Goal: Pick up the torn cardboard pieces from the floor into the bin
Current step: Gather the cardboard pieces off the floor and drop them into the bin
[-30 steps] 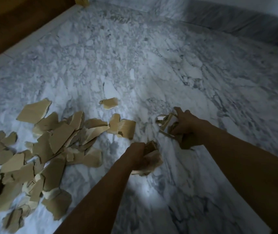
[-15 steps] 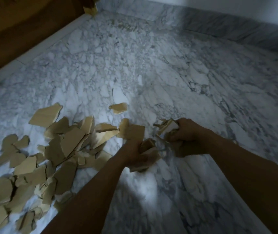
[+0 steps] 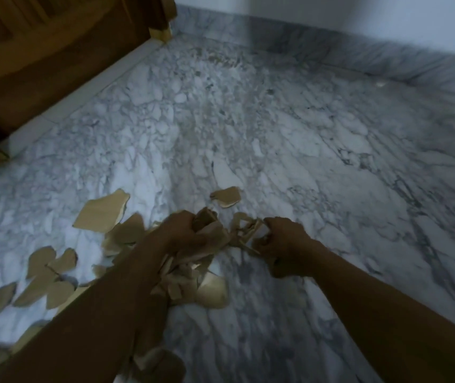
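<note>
Several torn tan cardboard pieces lie scattered on the white marble floor at the lower left. My left hand is closed around a bunch of cardboard pieces, over the pile's right edge. Just to its right, my right hand grips another bundle of cardboard pieces. The two hands are close together. One lone piece lies just beyond them. My left forearm hides part of the pile. No bin is in view.
A wooden piece of furniture stands at the upper left, its leg ends at the floor. A marble skirting runs along the far wall. Bare floor stretches ahead and to the right.
The view has tilted up and shifted, so the pile sits lower. My two hands came closer together and moved over the pile's right edge, each still holding its cardboard.
</note>
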### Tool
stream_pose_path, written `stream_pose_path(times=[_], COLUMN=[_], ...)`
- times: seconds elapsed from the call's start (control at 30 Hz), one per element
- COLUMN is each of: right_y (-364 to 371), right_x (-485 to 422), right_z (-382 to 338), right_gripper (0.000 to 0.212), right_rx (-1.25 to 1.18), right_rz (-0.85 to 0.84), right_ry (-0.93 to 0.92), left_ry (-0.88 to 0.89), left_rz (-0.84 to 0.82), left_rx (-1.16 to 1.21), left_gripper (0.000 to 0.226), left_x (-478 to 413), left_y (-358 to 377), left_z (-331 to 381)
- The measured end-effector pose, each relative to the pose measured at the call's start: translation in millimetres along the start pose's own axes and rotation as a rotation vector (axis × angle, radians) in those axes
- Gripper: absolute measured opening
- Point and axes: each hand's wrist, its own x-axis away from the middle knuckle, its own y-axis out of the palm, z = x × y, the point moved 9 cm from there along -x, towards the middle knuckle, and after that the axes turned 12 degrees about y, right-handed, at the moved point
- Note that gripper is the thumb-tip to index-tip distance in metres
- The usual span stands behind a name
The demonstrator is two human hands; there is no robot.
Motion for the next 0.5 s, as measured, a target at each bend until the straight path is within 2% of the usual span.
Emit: stream_pose_path(times=[0.07,0.13,0.23,0.3,0.4,0.5], right_y=[-9,-22,-46,-49,-26,-24], right_x=[2,2,-3,-4,-7,-11], right_z=[11,25,44,53,62,66], right_gripper=[0.071,0.066,0.063,0.057,0.053,0.056], right_rx=[-0.001,0.042,0.145,0.223,0.215,0.174], right_rz=[-0.070,-0.096,0.065,0.192,0.216,0.219], right_ry=[0.018,0.031,0.029,0.031,0.014,0.017], left_ry=[0.015,0.034,0.053,0.083,0.089,0.050], left_rz=[0.036,0.030,0.001,-0.016,-0.020,-0.017], left_rx=[0.020,0.032,-0.011,-0.080,-0.152,-0.146], left_gripper=[0.036,0.035,0.046,0.064,0.084,0.089], left_x=[-20,-47,-91,-110,-122,-128], left_y=[-16,-26,-24,-13,4,8], left_z=[3,12,29,42,49,38])
